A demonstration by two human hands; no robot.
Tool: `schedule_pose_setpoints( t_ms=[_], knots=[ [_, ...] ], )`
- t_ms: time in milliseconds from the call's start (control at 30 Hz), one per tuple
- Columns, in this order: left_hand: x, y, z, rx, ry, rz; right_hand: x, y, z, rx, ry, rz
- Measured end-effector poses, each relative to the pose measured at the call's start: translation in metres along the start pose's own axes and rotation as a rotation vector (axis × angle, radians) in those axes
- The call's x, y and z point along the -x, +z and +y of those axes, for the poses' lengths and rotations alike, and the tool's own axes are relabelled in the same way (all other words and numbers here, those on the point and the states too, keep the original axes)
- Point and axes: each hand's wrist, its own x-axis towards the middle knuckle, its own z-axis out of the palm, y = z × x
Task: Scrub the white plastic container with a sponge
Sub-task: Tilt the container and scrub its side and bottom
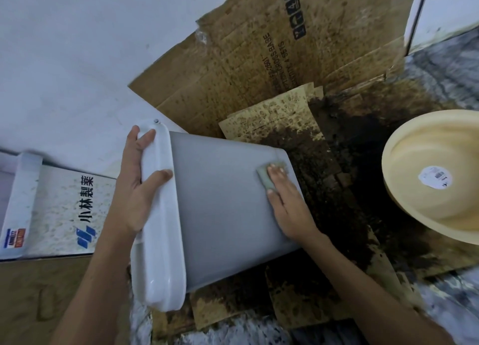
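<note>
**Mid-scrub: container tipped on its side, sponge on the outer wall**

Right, we have the white plastic container (220,209) lying on its side, rim toward us, base pointing away. Our left hand (137,189) grips the thick rim, fingers curled over its far edge, thumb clamped on the near side. Our read: that grip stops the container rolling and braces it against the scrubbing pressure.

Our right hand (285,202) lies flat, fingers straight and pressed together, pushing the sponge (267,176) onto the grey side wall. The sponge sits under the fingertips, near the container's base edge. A flat palm likely spreads the load over the wall.

Beneath and beyond the right hand: flattened cardboard (259,67), speckled and soaked dark, probably there to catch the mess. Further right of that hand, a cream basin (414,142) with a sticker label inside. Left of the left hand, a printed white box (59,209). White wall behind; marbled floor shows at the edges.
</note>
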Motion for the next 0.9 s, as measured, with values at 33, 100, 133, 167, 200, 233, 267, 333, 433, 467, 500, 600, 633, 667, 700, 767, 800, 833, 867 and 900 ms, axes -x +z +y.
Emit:
schedule_pose_setpoints(
  t_ms=[33,100,133,167,200,233,267,333,433,467,500,600,633,667,700,767,800,833,867,900],
  knots=[
    [0.0,0.0,0.0,-0.007,0.001,-0.001,-0.001,-0.003,0.008,-0.001,0.05,0.027],
    [-0.001,0.001,0.002,0.005,0.004,-0.001,-0.018,-0.008,0.016,-0.002,0.146,0.067],
    [-0.001,0.001,0.005,0.026,0.01,0.004,-0.031,-0.01,0.014,-0.015,0.192,0.083],
    [-0.001,0.001,0.007,0.029,0.016,0.022,-0.044,-0.011,0.008,-0.037,0.233,0.099],
    [-0.001,0.001,0.009,-0.002,0.019,0.064,-0.054,-0.01,0.0,-0.063,0.256,0.117],
    [0.0,0.0,0.012,-0.062,0.006,0.12,-0.06,-0.008,-0.01,-0.083,0.24,0.13],
    [0.002,0.0,0.014,-0.109,-0.028,0.176,-0.06,-0.005,-0.021,-0.095,0.185,0.128],
    [0.005,-0.001,0.018,-0.097,-0.106,0.222,-0.042,0.004,-0.041,-0.1,0.038,0.087],
    [0.017,-0.002,0.018,-0.104,-0.096,0.16,0.01,0.019,-0.059,-0.111,-0.076,0.038],
    [0.025,-0.003,0.016,-0.124,-0.078,0.134,0.028,0.022,-0.061,-0.122,-0.074,0.038],
    [0.034,-0.006,0.014,-0.136,-0.067,0.113,0.045,0.024,-0.061,-0.138,-0.063,0.045],
    [0.073,-0.012,0.004,-0.108,-0.043,0.079,0.077,0.026,-0.057,-0.234,0.01,0.101],
    [0.086,-0.013,0.001,-0.115,-0.03,0.085,0.083,0.026,-0.057,-0.253,0.037,0.122],
    [0.097,-0.012,-0.002,-0.133,-0.009,0.103,0.086,0.027,-0.057,-0.258,0.058,0.138],
    [0.105,-0.011,-0.006,-0.146,0.01,0.131,0.087,0.028,-0.059,-0.253,0.077,0.147],
    [0.114,-0.009,-0.011,-0.125,-0.008,0.171,0.086,0.034,-0.068,-0.244,0.102,0.146],
    [0.115,-0.01,-0.013,-0.101,-0.035,0.174,0.084,0.039,-0.075,-0.24,0.097,0.139],
    [0.115,-0.012,-0.014,-0.07,-0.065,0.17,0.082,0.045,-0.083,-0.23,0.082,0.128],
    [0.114,-0.014,-0.014,-0.038,-0.087,0.159,0.079,0.051,-0.091,-0.211,0.063,0.12],
    [0.113,-0.017,-0.014,-0.016,-0.092,0.146,0.074,0.056,-0.1,-0.184,0.043,0.118]
  ],
)
